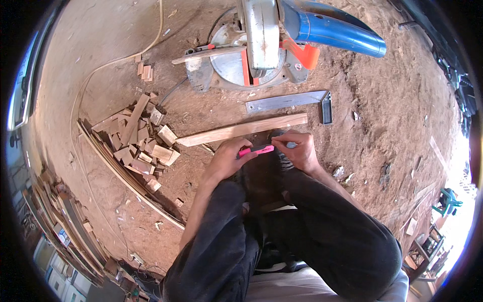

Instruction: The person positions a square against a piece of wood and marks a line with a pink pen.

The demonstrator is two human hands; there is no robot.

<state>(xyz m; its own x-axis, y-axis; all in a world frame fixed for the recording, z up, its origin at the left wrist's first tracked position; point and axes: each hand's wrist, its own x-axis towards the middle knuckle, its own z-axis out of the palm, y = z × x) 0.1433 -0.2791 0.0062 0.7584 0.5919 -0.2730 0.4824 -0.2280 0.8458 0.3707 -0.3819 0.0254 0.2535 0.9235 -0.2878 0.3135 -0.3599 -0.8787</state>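
Head view: the left hand (227,155) curls around a slim pink-and-grey tool (263,149); the right hand (301,151) pinches closed at its end, hold unclear, above dusty brown floor (372,146).

No words come up readable for you here! Straight ahead of you, the slim pink tool (264,150) shows dark print along its side, but it's too small to make out. Up from there, your metal square (282,102) has a tiny dark marking on its blade, also illegible. And on your mitre saw (262,38), a little pale sticker (298,66) with a reddish mark, its detail lost!
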